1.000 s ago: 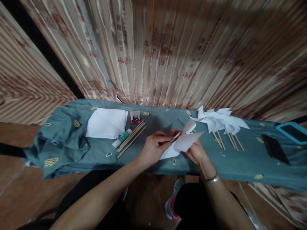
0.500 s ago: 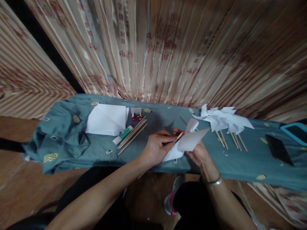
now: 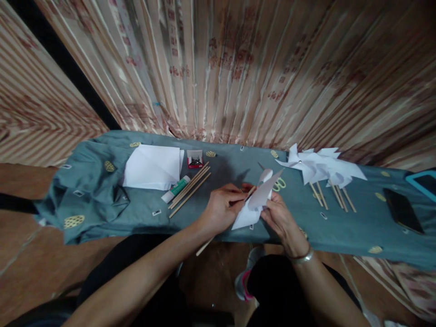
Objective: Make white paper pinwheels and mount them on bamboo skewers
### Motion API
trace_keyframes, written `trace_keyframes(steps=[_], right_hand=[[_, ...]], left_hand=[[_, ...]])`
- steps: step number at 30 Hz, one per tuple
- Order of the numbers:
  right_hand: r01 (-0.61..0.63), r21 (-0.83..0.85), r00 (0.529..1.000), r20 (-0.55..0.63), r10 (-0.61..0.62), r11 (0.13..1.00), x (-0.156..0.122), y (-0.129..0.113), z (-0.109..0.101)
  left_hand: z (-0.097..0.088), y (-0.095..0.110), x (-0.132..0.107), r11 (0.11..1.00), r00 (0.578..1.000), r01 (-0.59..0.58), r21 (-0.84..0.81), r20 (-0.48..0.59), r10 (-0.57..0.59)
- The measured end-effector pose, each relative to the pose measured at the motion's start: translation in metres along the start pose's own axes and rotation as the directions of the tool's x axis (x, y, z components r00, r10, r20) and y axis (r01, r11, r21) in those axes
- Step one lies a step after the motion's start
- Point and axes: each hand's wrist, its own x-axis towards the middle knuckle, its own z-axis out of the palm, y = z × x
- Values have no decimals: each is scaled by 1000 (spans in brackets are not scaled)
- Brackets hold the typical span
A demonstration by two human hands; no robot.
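Observation:
A white paper pinwheel (image 3: 260, 200) is held between my two hands, above the front part of the cloth-covered table. My left hand (image 3: 223, 206) is closed round a thin wooden stick (image 3: 205, 246), whose lower end sticks out beneath the wrist. The stick's upper end meets the back of the pinwheel. My right hand (image 3: 277, 215) grips the pinwheel from the right, its fingers partly hidden behind the paper blades. Whether a pin joins stick and paper cannot be made out. Behind the pinwheel lie scissors with yellow-green handles (image 3: 279, 184).
To the left are stacked white paper (image 3: 153, 168), a small red box of pins (image 3: 195, 160), a glue stick (image 3: 175, 190) and several wooden sticks (image 3: 189, 190). Several finished pinwheels (image 3: 320, 165) lie right of the hands, then a dark phone (image 3: 402, 211) and a blue-edged device (image 3: 422, 184).
The pinwheel has turned so its blades show more edge-on. The stick's lower end now shows below my left wrist, and the scissors' handles are more visible.

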Motion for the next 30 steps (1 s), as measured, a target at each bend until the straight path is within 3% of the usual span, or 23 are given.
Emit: trace_keyframes(steps=[7,18,22,26,30], right_hand=[[-95,42,995,24,94,995,7,16,3],[-83,-21,983,161,86,996,22,6,-2],[-57,-16,981,187,59,998,22,3,-3],[-54,-12,974,222,55,998,22,0,-3],[-63,8,973,223,60,998,21,0,-5]], left_hand=[[-4,-16,-3,991,995,102,-81,8,-102],[-8,-14,-1,896,932,355,-267,34,-360],[-5,-11,-6,779,881,450,-437,73,-468],[-3,-5,-10,602,806,532,-596,138,-575],[-1,1,-13,497,775,557,-666,200,-600]])
